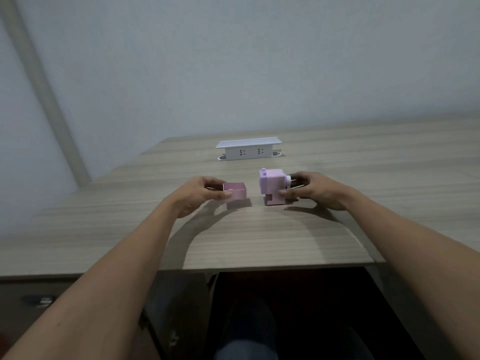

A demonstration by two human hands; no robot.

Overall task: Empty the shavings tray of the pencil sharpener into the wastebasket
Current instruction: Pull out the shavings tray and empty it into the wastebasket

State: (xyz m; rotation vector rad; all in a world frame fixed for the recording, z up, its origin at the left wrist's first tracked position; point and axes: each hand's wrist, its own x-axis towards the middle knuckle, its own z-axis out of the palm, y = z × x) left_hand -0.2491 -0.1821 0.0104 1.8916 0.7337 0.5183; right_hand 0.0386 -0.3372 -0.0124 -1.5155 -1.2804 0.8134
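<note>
The wooden bench [259, 237] fills the lower middle of the frame, and no wastebasket shows anywhere in it. Right of centre, the purple pencil sharpener [272, 187] stands upright with the right hand [315, 189] closed on its crank side. Left of it and apart, the pink shavings tray [235, 194] sits mouth up, already out of the body, pinched at its left end by the grip of the left hand [200, 194]; that hand should carry it level to keep the shavings in.
</note>
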